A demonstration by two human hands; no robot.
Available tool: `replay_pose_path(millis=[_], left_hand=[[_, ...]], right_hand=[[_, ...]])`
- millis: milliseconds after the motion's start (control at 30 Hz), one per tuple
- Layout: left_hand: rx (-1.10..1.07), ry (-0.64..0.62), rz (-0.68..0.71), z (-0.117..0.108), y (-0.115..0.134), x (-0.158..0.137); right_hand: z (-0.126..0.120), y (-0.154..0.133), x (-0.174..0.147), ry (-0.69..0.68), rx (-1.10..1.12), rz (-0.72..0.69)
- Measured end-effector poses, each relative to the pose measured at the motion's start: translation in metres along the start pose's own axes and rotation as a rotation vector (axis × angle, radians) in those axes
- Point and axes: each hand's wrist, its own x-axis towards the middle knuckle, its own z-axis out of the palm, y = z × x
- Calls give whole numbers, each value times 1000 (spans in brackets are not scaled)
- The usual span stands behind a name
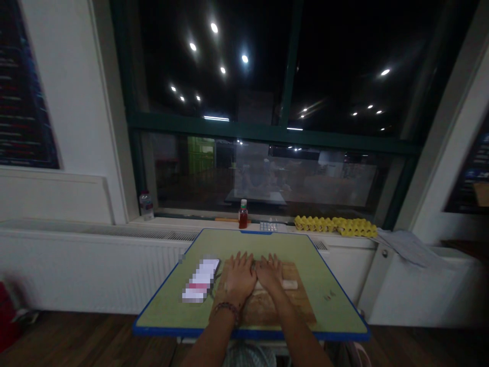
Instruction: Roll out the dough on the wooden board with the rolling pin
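A wooden cutting board [301, 306] lies on the small table in front of me. Across it runs a pale cylinder [290, 284], perhaps a rolling pin or a roll of dough; I cannot tell which. My left hand [240, 278] rests palm down over its left part, fingers stretched forward and slightly apart, with a beaded bracelet at the wrist. Close beside it, my right hand [270, 271] lies flat over the middle in the same way. The cylinder's right end sticks out past that hand, while most of the rest is hidden beneath both palms.
The green table top [160, 311] has a blue edge. Left of the board lies a phone [200, 280] with its screen lit and blurred. A bottle of red liquid [243, 215], yellow egg trays [336, 226] and a clear bottle [146, 205] stand along the windowsill.
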Motion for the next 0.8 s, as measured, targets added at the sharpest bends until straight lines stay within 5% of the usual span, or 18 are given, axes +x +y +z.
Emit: replay_pose_path(millis=[333,800], left_hand=[[-25,-43,-116,-3,0,20],[-52,-81,-149,2,-4,33]], right_hand=[[1,0,17,289,128,58],[-2,1,24,315,198,34]])
